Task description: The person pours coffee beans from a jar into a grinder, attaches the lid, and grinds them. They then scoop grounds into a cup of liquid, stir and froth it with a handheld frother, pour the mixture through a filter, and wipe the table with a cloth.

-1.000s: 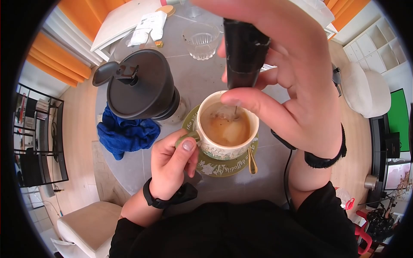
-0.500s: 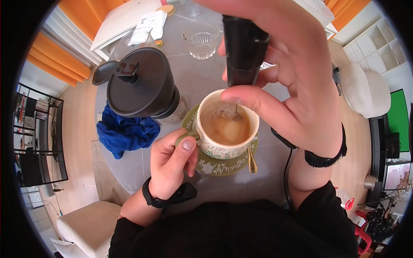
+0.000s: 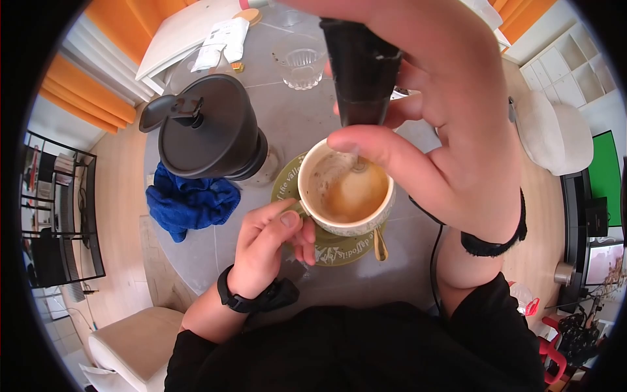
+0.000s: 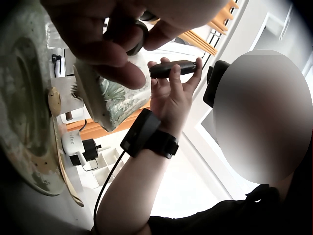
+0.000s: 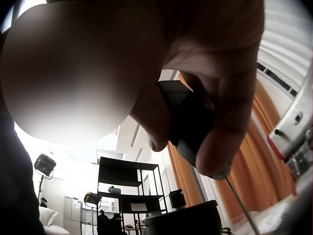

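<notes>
My left hand (image 3: 268,245) grips the green handle of a flower-patterned cup (image 3: 346,228) between thumb and curled fingers. The cup tilts, and in the left wrist view a gap shows between its base and the green saucer (image 4: 29,166). Milky brown coffee (image 3: 356,196) with some foam is inside. Above it, my right hand (image 3: 450,130) holds a black handheld milk frother (image 3: 362,72) upright, fingers and thumb around its body. The frother's thin metal shaft (image 5: 239,203) reaches down, its whisk end in the coffee. A gold spoon (image 3: 380,245) lies on the saucer's right edge.
A manual coffee grinder (image 3: 209,124) with a black lid and crank stands left of the cup, a blue cloth (image 3: 192,202) beside it. Farther back are a ribbed glass (image 3: 304,68) and a white packet (image 3: 225,42). A black cable (image 3: 435,261) runs along my right forearm.
The cup has tipped and shifted slightly right, uncovering more of the saucer's left side; coffee pools toward the lower right. My right hand and the frother have moved slightly left and up.
</notes>
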The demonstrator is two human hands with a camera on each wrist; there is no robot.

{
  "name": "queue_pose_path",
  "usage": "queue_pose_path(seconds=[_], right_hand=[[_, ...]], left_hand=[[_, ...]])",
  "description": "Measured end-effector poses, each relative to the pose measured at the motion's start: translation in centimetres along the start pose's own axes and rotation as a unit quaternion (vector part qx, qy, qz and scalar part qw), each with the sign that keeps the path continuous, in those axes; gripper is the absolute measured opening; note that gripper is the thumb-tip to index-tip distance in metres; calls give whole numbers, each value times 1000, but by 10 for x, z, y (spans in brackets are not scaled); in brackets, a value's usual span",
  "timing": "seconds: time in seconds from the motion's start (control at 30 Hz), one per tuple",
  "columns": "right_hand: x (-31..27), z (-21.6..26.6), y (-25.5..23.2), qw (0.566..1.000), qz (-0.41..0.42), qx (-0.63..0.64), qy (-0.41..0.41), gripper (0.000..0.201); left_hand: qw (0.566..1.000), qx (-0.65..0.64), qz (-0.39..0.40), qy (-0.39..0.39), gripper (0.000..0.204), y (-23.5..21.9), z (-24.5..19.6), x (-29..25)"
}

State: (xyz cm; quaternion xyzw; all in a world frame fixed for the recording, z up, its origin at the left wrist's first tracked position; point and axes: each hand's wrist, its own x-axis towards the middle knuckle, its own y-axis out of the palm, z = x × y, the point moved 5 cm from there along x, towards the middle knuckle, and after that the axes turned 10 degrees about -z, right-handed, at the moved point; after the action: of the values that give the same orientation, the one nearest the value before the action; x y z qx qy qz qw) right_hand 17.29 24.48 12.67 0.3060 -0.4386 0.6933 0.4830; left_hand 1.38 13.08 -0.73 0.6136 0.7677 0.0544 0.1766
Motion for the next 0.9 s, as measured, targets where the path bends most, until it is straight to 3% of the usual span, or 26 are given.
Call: queue_pose_path(seconds=[0.37, 0.9], right_hand=[[-1, 11, 18, 1000, -2, -10, 10, 72], [-5, 19, 21, 999, -6, -23, 23, 73]], left_hand=[[995, -43, 68, -60, 36, 5, 6, -2], [994, -39, 100, -25, 44, 6, 10, 0]])
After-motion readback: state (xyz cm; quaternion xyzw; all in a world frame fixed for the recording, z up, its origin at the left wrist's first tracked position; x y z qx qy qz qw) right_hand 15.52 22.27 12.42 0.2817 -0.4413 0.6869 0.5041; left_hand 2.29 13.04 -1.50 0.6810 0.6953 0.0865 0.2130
